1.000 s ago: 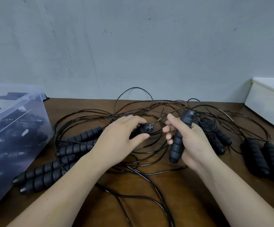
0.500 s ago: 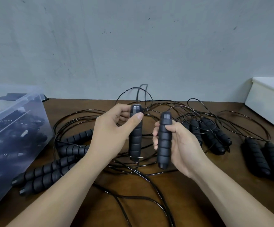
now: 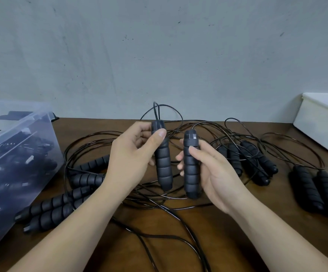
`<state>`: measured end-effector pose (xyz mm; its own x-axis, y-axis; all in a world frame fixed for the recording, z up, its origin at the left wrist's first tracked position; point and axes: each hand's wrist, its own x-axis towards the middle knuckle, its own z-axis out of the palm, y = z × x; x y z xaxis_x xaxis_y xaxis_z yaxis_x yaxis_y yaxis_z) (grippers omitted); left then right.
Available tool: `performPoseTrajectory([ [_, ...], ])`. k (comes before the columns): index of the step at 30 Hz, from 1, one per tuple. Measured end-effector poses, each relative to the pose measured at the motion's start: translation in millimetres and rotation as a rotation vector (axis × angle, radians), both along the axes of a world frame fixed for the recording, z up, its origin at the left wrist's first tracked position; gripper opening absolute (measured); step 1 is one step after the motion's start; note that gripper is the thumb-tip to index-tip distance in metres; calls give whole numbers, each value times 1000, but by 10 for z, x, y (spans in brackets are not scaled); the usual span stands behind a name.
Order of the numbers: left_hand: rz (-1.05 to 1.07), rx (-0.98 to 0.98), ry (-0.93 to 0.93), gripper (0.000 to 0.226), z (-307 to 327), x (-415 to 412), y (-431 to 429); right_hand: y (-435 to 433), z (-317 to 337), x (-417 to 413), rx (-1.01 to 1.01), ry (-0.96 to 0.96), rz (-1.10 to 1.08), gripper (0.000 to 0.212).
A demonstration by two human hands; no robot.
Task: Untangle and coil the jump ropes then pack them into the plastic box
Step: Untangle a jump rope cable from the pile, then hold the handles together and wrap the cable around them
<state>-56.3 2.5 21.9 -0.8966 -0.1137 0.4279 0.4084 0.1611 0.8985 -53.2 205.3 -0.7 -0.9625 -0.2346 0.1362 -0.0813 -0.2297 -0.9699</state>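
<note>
The plastic box (image 3: 22, 146) sits far left on the surface (image 3: 75, 126), ropes already inside. The left hand (image 3: 131, 154) grips one handle (image 3: 164, 167) upright. The right hand (image 3: 216, 173) grips another handle (image 3: 191, 173) beside it, probably to pair one rope's ends above the tangle of jump ropes (image 3: 253, 163).

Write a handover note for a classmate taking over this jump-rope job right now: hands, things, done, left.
Left hand grips one foam handle upright; right hand grips a second handle upright beside it, not touching.
Tangle of cords lies on the table, with other handles in pairs on both sides.
Plastic box, far left, already holds dark ropes.
Done: some ropes packed.
Left: free this rope, coil it, pack it, then the rest.
</note>
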Motion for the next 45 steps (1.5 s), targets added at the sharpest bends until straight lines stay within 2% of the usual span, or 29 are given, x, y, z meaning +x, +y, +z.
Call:
performPoseTrajectory([
  [4,-102,-55,-118,15,-94,-40,44,17,1,-12,-14,9,-6,33],
  [9,-161,-47,-177,20,-137,-52,54,13,-37,-7,105,50,-31,29],
  [14,-176,-26,-194,22,-146,-56,58,12,-75,-10,107,53,-92,36],
  [32,-187,28,-211,21,-188,-63,88,9,-57,0,230,122,-115,26],
  [35,-187,61,-236,20,-193,-54,110,3,-60,22,302,158,-134,26],
  [38,-198,102,-261,21,-212,-48,129,-9,-70,41,415,230,-150,41],
  [42,-194,168,-293,24,-208,-43,131,-23,-54,85,622,290,-105,97],
  [43,-194,169,-300,25,-205,-39,132,-32,-55,95,662,299,-109,105],
  [45,-202,187,-313,25,-206,-24,135,-42,-62,103,688,326,-138,106],
])
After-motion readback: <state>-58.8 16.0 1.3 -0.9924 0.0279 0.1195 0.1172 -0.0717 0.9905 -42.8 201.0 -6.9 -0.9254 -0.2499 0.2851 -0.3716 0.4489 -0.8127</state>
